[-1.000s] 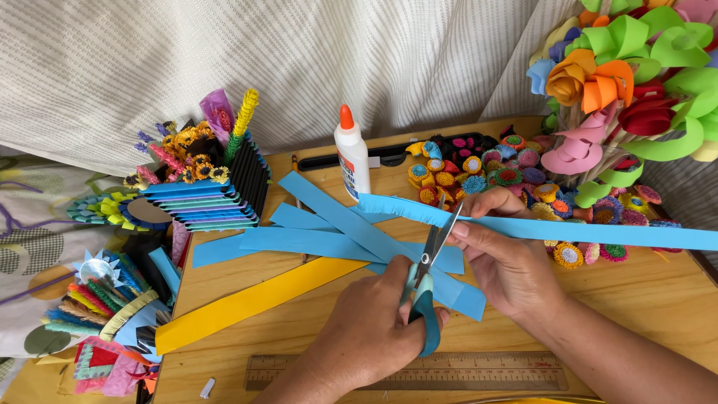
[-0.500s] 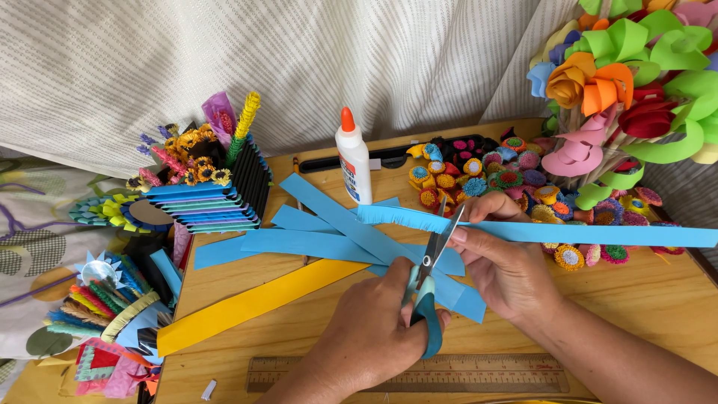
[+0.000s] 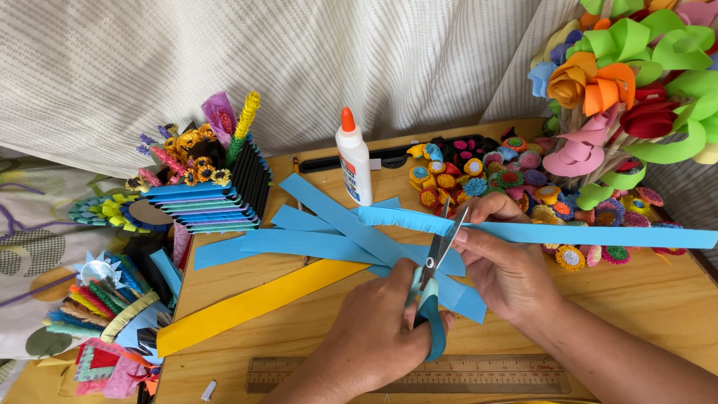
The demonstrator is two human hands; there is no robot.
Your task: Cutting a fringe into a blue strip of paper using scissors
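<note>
My left hand (image 3: 374, 337) grips blue-handled scissors (image 3: 432, 295), blades pointing up and away from me and slightly apart at the edge of a long light-blue paper strip (image 3: 598, 236). My right hand (image 3: 508, 269) pinches that strip just right of the blades and holds it level above the table. Left of the scissors, the strip's upper edge is cut into a fine fringe. More blue strips (image 3: 314, 243) lie crossed underneath on the wooden table (image 3: 658, 292).
A white glue bottle (image 3: 354, 161) with an orange cap stands behind the strips. A yellow strip (image 3: 254, 303) lies at the left and a wooden ruler (image 3: 486, 374) near the front edge. Small rolled paper flowers (image 3: 486, 172), a paper bouquet (image 3: 628, 67) and a striped paper holder (image 3: 209, 198) surround the work area.
Almost nothing differs. Both hands stay in place, and the scissor blades remain at the same spot on the strip's fringed edge.
</note>
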